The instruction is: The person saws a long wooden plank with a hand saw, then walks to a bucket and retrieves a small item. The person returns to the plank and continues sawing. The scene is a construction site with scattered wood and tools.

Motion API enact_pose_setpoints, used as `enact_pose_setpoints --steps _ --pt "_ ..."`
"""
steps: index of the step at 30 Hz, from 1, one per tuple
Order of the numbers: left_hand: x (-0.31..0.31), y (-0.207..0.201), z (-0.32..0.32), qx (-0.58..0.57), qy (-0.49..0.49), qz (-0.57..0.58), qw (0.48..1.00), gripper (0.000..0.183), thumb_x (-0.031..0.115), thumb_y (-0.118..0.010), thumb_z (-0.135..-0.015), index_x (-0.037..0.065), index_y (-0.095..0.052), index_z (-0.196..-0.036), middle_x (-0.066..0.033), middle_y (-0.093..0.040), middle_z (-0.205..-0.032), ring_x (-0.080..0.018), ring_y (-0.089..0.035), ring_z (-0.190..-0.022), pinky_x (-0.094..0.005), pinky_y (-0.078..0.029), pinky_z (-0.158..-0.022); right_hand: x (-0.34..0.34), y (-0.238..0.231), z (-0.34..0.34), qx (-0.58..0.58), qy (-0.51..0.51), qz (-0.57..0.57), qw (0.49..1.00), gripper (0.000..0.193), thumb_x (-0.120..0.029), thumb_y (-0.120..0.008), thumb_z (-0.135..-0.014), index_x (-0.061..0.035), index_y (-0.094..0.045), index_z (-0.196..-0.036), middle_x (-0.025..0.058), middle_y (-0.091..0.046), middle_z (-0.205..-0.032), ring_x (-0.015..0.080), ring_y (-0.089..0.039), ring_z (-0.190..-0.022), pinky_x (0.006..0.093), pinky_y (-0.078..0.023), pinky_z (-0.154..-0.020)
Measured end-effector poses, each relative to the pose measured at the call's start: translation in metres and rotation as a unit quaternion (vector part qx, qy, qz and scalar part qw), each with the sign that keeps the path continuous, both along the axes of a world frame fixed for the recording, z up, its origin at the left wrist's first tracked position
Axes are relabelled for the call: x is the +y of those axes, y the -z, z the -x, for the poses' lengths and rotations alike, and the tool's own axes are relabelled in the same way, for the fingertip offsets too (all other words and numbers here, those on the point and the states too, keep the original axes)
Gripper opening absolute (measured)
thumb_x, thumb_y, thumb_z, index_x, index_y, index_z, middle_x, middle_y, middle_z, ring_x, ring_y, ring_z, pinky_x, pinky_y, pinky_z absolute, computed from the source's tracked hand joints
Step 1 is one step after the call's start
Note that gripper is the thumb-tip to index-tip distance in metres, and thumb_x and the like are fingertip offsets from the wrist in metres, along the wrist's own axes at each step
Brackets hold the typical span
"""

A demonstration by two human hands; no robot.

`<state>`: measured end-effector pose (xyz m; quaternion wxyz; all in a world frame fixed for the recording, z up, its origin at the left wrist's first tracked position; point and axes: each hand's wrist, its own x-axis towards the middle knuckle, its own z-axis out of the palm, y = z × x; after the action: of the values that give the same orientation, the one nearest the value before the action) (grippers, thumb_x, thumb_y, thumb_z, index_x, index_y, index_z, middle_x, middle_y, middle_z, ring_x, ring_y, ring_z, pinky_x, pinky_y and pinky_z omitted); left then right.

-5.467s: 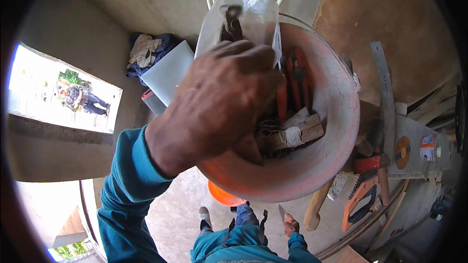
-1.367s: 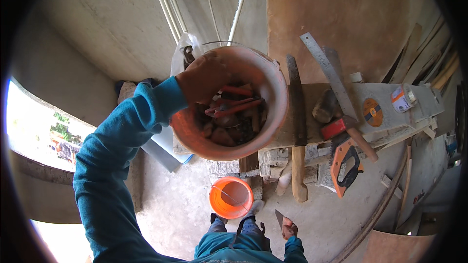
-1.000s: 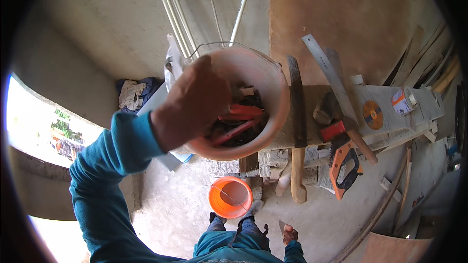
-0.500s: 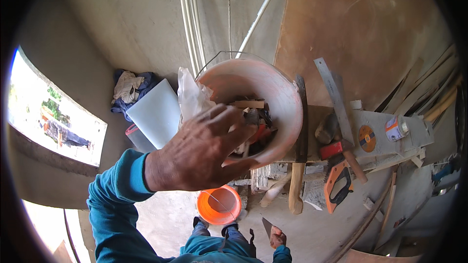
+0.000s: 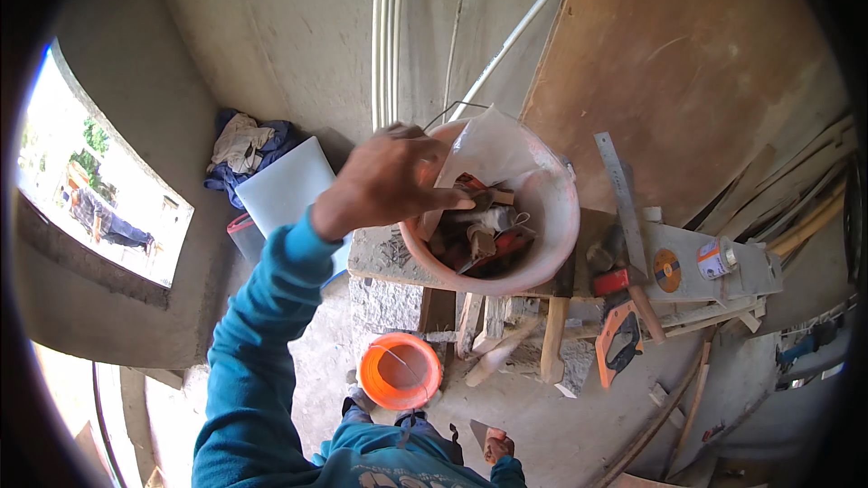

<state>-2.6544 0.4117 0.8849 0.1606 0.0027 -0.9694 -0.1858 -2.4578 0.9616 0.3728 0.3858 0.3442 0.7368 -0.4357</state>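
Observation:
At the rim of a pale, stained bucket (image 5: 559, 244), my left hand (image 5: 384, 176) has its fingers curled around the edge of a clear plastic bag (image 5: 497, 149). The bag spreads across the bucket's opening; the fingertips are partly hidden. Inside the bucket, below my thumb, lie mixed small tools and scraps (image 5: 493, 226), some of them red. Low at my side, my right hand (image 5: 498, 446) is closed on the handle of a trowel (image 5: 479, 432), its pointed blade toward the left.
The bucket stands on a rough bench (image 5: 384, 258) with a hammer (image 5: 553, 343), a handsaw (image 5: 618, 343), a metal square (image 5: 619, 181), a cutting disc (image 5: 667, 269) and a can (image 5: 716, 258). An orange bucket (image 5: 400, 370) sits by my feet. White pipes (image 5: 387, 36) lean on the wall.
My left hand has moved from over the bucket's opening to its left rim. The plastic bag has shifted from the left rim across the opening, uncovering more contents. My right hand still holds the trowel.

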Motion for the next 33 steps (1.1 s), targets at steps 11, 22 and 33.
enact_pose_setpoints --steps 11,22,33 --pt "0.039 -0.024 0.072 0.112 0.030 -0.062 0.991 0.015 0.019 -0.067 -0.085 0.008 -0.077 -0.084 -0.0153 -0.072 -0.084 -0.0350 -0.067 -0.073 -0.0411 -0.055 -0.071 0.001 0.014 -0.020 0.034 0.006 0.081 0.996 0.016 -0.014 -0.072 -0.082 -0.0037 -0.063 -0.090 0.0038 -0.055 -0.059 0.0164 -0.056 -0.046 0.0330 -0.041 -0.040" --pt "0.015 -0.017 0.113 0.113 0.038 -0.142 0.983 0.023 0.027 -0.069 -0.088 0.005 -0.077 -0.091 -0.0157 -0.069 -0.078 -0.0287 -0.066 -0.065 -0.0409 -0.054 -0.068 -0.014 -0.046 -0.017 0.077 -0.063 -0.030 0.995 0.014 -0.016 -0.071 -0.082 -0.0050 -0.063 -0.079 0.0064 -0.060 -0.060 0.0180 -0.060 -0.049 0.0332 -0.042 -0.041" --pt "-0.037 -0.092 0.094 0.060 0.167 -0.330 0.927 0.053 0.049 -0.072 -0.088 -0.001 -0.072 -0.106 -0.0076 -0.072 -0.087 -0.0143 -0.067 -0.073 -0.0312 -0.056 -0.070 -0.027 -0.021 -0.004 0.046 -0.045 0.015 0.998 0.012 -0.014 -0.070 -0.079 -0.0053 -0.061 -0.079 0.0063 -0.057 -0.058 0.0181 -0.055 -0.043 0.0348 -0.040 -0.038"
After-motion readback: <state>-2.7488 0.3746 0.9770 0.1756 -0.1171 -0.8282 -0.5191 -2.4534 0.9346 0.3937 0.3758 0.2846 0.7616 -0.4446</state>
